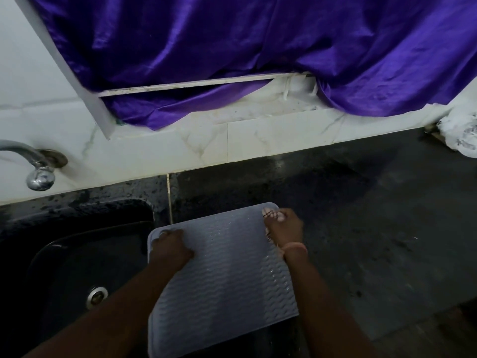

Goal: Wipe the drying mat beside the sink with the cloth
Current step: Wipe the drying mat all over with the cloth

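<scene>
We hold the drying mat (224,270) with both hands just right of the sink (77,254), above the dark counter (361,215). The mat's near end hangs past the counter's near edge, and its far end is raised toward the wall.

Grip state:
- The left hand (171,248) is curled over the mat's far left corner, fingers closed on its edge.
- The right hand (282,226) grips the mat's far right edge. A pale cloth (272,215) with a dark pattern shows bunched under its fingers, pressed against the mat. We cannot tell how much of the cloth lies hidden beneath the hand.

Step in hand: we judge this to be positioning. The mat is gripped and not lying flat, so wiping strokes across its ribbed face have not properly begun. Small droplets glint on the ribs, which suggests that the surface is wet.

The next move calls for:
1. Lay the mat flat on the counter beside the sink, or steady it with the left hand alone.
2. Free the right hand from the edge while it keeps the cloth.
3. Draw the cloth along the ribs from far to near, with firm pressure.

A tap (38,174) projects from the wall at far left, over the sink. A purple curtain (232,47) hangs above the counter.
</scene>
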Demonstrator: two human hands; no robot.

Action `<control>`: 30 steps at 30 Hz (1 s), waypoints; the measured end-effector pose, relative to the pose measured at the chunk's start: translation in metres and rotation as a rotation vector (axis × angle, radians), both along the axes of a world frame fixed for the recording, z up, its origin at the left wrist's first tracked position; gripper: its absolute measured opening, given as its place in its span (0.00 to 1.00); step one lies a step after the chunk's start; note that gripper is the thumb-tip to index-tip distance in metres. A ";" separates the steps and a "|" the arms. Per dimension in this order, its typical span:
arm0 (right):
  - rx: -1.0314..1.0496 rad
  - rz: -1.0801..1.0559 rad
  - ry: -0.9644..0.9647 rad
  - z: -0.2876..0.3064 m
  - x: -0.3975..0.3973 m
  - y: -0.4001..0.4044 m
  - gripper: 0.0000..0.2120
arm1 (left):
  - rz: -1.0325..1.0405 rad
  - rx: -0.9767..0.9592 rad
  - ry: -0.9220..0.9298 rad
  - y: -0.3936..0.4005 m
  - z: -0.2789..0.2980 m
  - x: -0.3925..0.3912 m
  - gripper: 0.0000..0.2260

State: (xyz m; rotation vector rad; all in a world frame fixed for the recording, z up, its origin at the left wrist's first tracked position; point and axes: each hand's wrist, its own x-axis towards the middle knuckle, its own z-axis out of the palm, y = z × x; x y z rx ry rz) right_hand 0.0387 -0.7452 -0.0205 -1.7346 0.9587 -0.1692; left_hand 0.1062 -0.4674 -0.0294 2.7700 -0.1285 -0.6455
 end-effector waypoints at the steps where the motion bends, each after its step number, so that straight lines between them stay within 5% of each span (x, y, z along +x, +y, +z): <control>1: -0.112 0.070 0.050 -0.001 0.009 -0.009 0.14 | -0.034 0.052 0.010 0.004 -0.003 0.000 0.34; 9: -0.625 0.375 0.321 -0.013 0.045 -0.026 0.11 | -0.088 0.062 -0.007 0.019 -0.019 -0.007 0.39; 18: -0.501 0.374 0.444 -0.015 0.060 -0.018 0.09 | 0.068 0.055 -0.155 0.024 -0.025 -0.032 0.44; 23: -0.417 0.373 0.478 -0.011 0.066 -0.017 0.15 | 0.272 -0.136 0.033 0.036 -0.027 -0.034 0.57; 30: -0.361 0.408 0.469 0.007 0.080 0.013 0.11 | 0.330 -0.259 0.091 0.038 -0.030 -0.029 0.60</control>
